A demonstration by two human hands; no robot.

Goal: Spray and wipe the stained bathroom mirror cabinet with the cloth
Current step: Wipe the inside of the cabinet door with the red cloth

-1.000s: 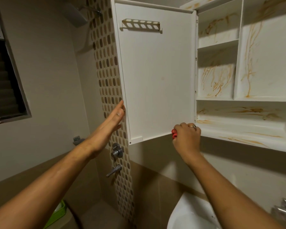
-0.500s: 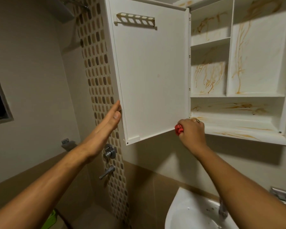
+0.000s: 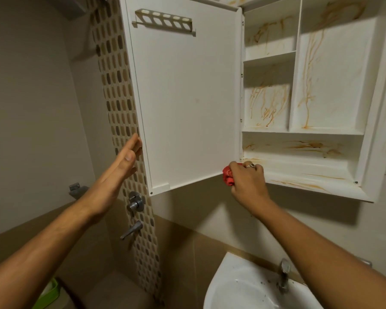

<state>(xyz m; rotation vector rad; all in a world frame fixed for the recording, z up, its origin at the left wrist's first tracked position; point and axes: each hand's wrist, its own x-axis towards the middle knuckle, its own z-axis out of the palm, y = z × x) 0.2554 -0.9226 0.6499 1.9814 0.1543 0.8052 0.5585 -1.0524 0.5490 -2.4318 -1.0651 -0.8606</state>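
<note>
The white cabinet [image 3: 303,181] hangs on the wall with its door [image 3: 187,103] swung open to the left. Orange-brown stains streak the shelves and back panels inside. My left hand [image 3: 118,172] has straight fingers against the door's outer edge, holding it open. My right hand [image 3: 246,182] grips a bunched red cloth [image 3: 228,176] at the cabinet's lower left corner, beside the door's hinge side. Most of the cloth is hidden inside my fist. No spray bottle is in sight.
A white sink [image 3: 243,288] with a chrome tap [image 3: 283,275] sits below the cabinet. Shower valves [image 3: 135,204] stick out of the mosaic tile strip left of the door. A toothbrush rack [image 3: 165,21] is on the door's inside. A green container [image 3: 49,293] lies low left.
My right hand with the cloth has shifted a little to the right, onto the cabinet's bottom ledge. My left hand stays on the door edge. The camera has turned right and down.
</note>
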